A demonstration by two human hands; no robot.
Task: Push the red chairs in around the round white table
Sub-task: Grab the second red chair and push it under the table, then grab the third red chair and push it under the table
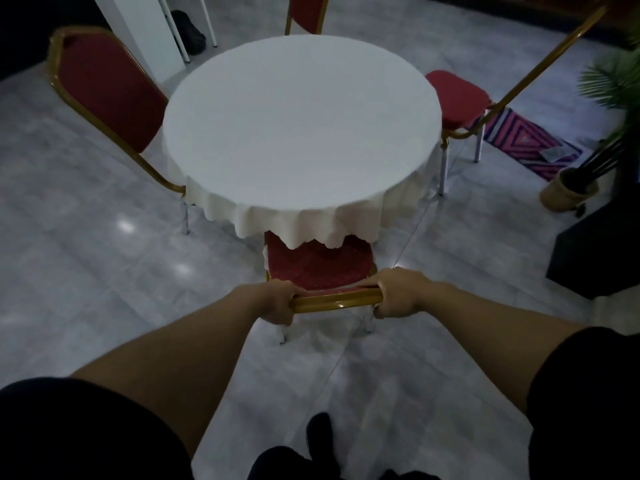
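Both hands, left hand and right hand, grip the near red chair, fingers closed around its gold top rail. Its seat sits partly under the round white tabletop

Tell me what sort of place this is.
Probably a banquet or function room: a round table under a white cloth, red padded chairs with gold frames around it, and a polished tiled floor. Both hands grip the near chair.
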